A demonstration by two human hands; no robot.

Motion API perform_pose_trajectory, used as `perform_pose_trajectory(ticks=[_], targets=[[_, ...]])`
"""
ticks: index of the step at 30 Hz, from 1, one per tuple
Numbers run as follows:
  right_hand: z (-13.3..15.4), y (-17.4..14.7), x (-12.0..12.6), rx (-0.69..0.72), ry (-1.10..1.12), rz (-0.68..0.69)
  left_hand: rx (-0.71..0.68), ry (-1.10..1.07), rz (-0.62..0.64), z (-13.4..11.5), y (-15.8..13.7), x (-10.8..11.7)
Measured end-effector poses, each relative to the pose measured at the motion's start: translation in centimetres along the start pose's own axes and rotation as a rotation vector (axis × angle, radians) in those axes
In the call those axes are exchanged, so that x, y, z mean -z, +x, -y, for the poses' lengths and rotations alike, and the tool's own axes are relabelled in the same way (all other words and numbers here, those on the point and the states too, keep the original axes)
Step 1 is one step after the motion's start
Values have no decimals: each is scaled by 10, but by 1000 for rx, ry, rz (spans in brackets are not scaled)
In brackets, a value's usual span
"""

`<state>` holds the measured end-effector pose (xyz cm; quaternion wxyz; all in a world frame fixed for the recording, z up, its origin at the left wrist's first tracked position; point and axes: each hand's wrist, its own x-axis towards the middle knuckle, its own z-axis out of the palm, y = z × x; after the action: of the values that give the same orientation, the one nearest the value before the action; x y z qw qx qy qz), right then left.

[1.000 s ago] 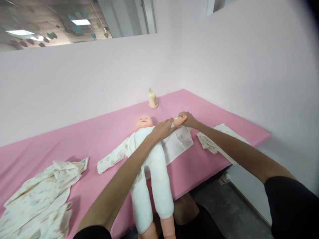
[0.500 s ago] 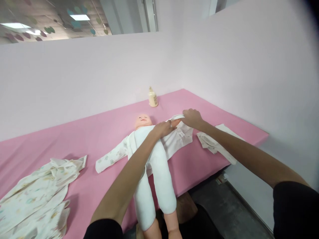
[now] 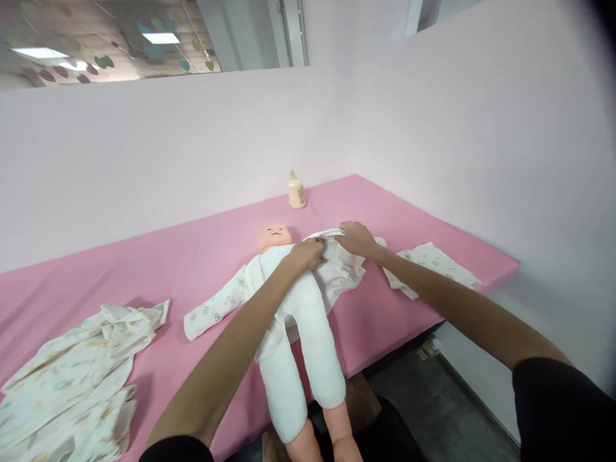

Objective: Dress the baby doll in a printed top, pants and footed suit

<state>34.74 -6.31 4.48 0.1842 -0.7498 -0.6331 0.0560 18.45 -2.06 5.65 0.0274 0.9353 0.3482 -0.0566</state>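
Observation:
A baby doll (image 3: 293, 308) with a white cloth body lies on its back on the pink table (image 3: 144, 269), head to the wall, legs hanging over the front edge. A printed white baby shirt (image 3: 212, 308) lies open under it, one sleeve spread to the left. My left hand (image 3: 305, 253) rests on the doll's shoulder and pinches the shirt's right side. My right hand (image 3: 353, 237) grips the same bunched shirt fabric over the doll's arm, which is hidden beneath the cloth.
A small cream bottle (image 3: 296, 191) stands by the back wall. A crumpled printed garment (image 3: 72, 372) lies at the front left, a folded printed cloth (image 3: 430, 266) to the right near the table's corner. Pale walls close the back and right sides.
The doll's bare arm, visible a second ago in my right hand, is now covered by shirt fabric. Both hands have drawn closer together over the doll's shoulder.

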Motion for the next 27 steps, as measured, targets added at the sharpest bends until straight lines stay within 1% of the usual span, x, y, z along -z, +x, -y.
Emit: perform_pose_trajectory(ticks=[4, 6, 8, 10, 11, 13, 14, 16, 18, 20, 22, 23, 24, 26, 27], targets=[[30, -11, -4, 7, 296, 8, 55, 25, -55, -4, -5, -1], [41, -22, -4, 8, 382, -10, 57, 24, -51, -2, -6, 1], [44, -35, -3, 31, 446, 4, 40, 9, -43, 3, -13, 5], [38, -51, -1, 62, 479, 52, 25, -12, -62, 9, -31, 10], [32, -59, 0, 71, 471, 68, 25, -23, -88, 11, -45, 11], [17, -75, 0, 86, 402, 67, 58, -41, -182, 12, -80, 10], [8, -83, -2, 94, 353, 56, 99, -49, -231, 10, -101, 8], [-8, -96, -10, 113, 264, 44, 278, -59, -307, 1, -142, 0], [-21, -103, -21, 111, 205, 77, 456, -123, -325, -11, -178, -11], [-26, -108, -30, 118, 195, 114, 548, -224, -325, -24, -202, -23], [-21, -111, -30, 140, 268, 130, 624, -329, -316, -34, -215, -35], [-15, -114, -26, 154, 345, 150, 650, -388, -313, -38, -218, -40], [-6, -117, -19, 165, 440, 184, 668, -450, -313, -41, -219, -43], [16, -124, -2, 177, 624, 273, 659, -574, -327, -46, -219, -47], [29, -129, 7, 190, 667, 279, 640, -627, -338, -47, -218, -48]])
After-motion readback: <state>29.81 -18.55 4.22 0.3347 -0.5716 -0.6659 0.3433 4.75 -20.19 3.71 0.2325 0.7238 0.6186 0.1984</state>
